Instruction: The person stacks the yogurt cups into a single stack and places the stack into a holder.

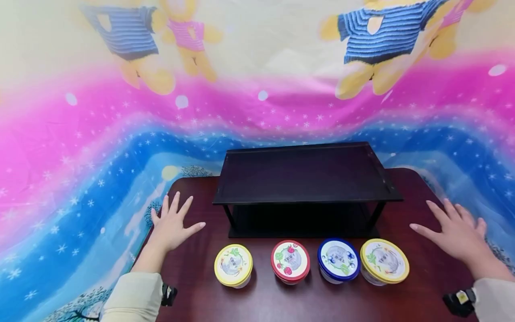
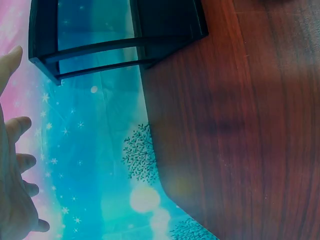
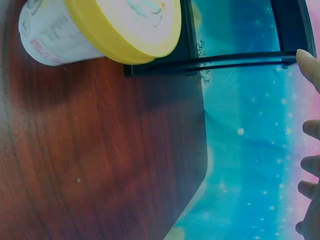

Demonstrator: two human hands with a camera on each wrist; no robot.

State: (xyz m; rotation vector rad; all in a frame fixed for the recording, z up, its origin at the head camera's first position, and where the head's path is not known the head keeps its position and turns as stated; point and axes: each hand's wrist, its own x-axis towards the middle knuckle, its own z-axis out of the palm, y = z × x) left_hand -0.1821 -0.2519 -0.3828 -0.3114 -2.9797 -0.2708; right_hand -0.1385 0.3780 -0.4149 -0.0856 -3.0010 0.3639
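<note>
A printed cloth (image 1: 257,112) with pink and blue bands, snowflakes and teddy bears in sweaters hangs behind and around the dark red-brown wood-grain table (image 1: 297,306). At the table's far side stands a black two-tier rack (image 1: 301,174), its upper shelf raised on posts above a lower one.

The left hand (image 1: 172,228) is over the table's left side, to the left of the rack, with its fingers spread wide and thumb pointing inward. The right hand (image 1: 458,232) is over the right side, fingers parted and thumb stretched toward the rack.

Four lidded tubs form a row in front of the rack, between the hands. The right yellow-lidded tub (image 1: 384,262) sits near the right thumb, inward of it and closer to the person; the right wrist view shows it apart from the fingers. Left of it is a blue-lidded tub (image 1: 339,260) with blueberries printed on top; whether these two touch I cannot tell. Next comes a red-lidded tub (image 1: 290,261) showing red berries. The left yellow-lidded tub (image 1: 233,265) stands apart from the others, inward of the left thumb and closer to the person.
</note>
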